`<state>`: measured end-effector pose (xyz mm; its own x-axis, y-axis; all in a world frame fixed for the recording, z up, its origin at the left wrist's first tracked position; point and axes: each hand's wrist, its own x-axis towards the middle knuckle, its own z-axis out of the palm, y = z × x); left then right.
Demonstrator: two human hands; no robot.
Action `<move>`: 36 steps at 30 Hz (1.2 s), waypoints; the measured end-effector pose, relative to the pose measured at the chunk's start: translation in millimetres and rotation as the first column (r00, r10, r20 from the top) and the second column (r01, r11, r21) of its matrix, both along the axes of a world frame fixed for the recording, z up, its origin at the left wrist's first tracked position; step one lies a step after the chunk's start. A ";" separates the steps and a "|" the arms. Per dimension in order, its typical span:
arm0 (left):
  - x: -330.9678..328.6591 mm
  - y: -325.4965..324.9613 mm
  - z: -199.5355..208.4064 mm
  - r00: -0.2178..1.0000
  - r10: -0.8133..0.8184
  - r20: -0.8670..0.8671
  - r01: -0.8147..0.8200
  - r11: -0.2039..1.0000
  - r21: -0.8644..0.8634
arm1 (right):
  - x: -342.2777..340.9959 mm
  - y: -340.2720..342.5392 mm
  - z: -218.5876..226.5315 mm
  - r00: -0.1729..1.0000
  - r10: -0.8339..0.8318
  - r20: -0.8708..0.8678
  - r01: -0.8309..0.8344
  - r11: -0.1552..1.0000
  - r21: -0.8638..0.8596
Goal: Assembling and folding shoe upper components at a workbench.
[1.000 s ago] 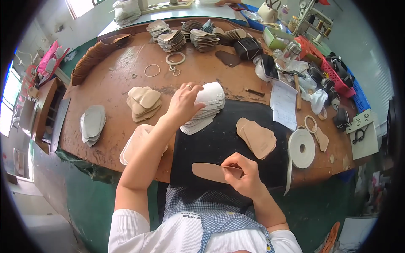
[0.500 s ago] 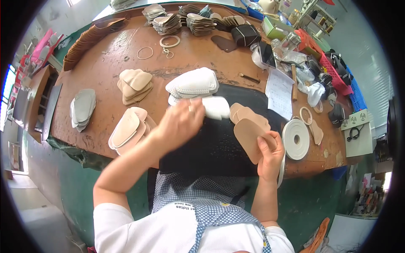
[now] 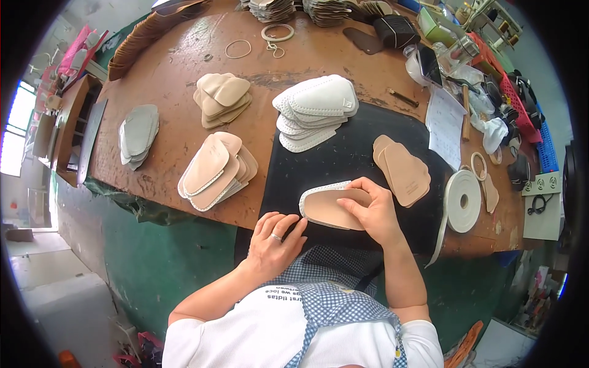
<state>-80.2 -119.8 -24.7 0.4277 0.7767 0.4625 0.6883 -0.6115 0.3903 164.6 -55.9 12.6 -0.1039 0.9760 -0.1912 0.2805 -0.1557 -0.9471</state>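
My right hand (image 3: 375,214) pinches a tan sole-shaped piece (image 3: 325,207) at its right end, thumb on top. Under it lies a white piece (image 3: 308,195), its stitched or punched rim showing along the far and left sides. Both rest on the black mat (image 3: 362,132) near the table's front edge. My left hand (image 3: 276,240), a ring on one finger, is open with bent fingers. Its index fingertip is at the pair's left end; whether it touches cannot be made out. Beyond are a stack of white pieces (image 3: 322,101) and a few tan pieces (image 3: 405,172).
On the left lie stacks of pale pink-tan pieces (image 3: 211,165), tan pieces (image 3: 227,92) and grey pieces (image 3: 138,132). To the right are a roll of white tape (image 3: 463,202), a paper sheet (image 3: 445,126) and a hammer (image 3: 465,113). Clutter and a pink basket (image 3: 521,113) line the right edge.
The blurred white piece in my left hand now lies on the mat. My right hand has brought the tan piece leftward over it. My left hand has drawn back toward me.
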 end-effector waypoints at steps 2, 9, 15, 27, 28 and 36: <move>-2.3 0.5 -0.9 1.000 0.004 -0.004 -0.004 1.000 0.002 | -3.9 2.8 0.5 0.999 0.032 0.014 -0.032 0.999 -0.013; -1.7 2.8 4.6 0.994 -0.046 -0.094 0.040 0.997 -0.069 | -4.0 1.7 3.7 0.998 0.031 0.059 -0.030 0.999 -0.019; -3.3 7.5 13.4 0.977 -0.088 -0.196 0.078 0.995 -0.061 | 15.9 -12.1 4.7 0.985 -0.126 0.119 0.124 0.992 0.027; 46.9 54.9 21.9 0.947 -0.308 -0.094 0.258 0.900 -0.352 | 11.3 -7.6 -7.3 0.929 -0.131 0.345 0.005 0.939 0.344; 47.1 60.5 22.7 0.958 -0.287 0.009 0.270 0.889 -0.369 | 10.7 -9.7 -7.2 0.943 -0.132 0.306 0.001 0.919 0.394; -50.4 87.0 24.9 0.612 0.497 0.615 -0.237 0.857 -0.458 | 39.5 -7.7 2.2 0.852 -0.417 0.316 0.165 0.788 0.594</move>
<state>-130.6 -32.8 0.2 -0.2716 0.9404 0.2047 0.2712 -0.1293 0.9538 204.1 -63.6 14.7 0.1670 0.8988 0.4052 0.6836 0.1906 -0.7045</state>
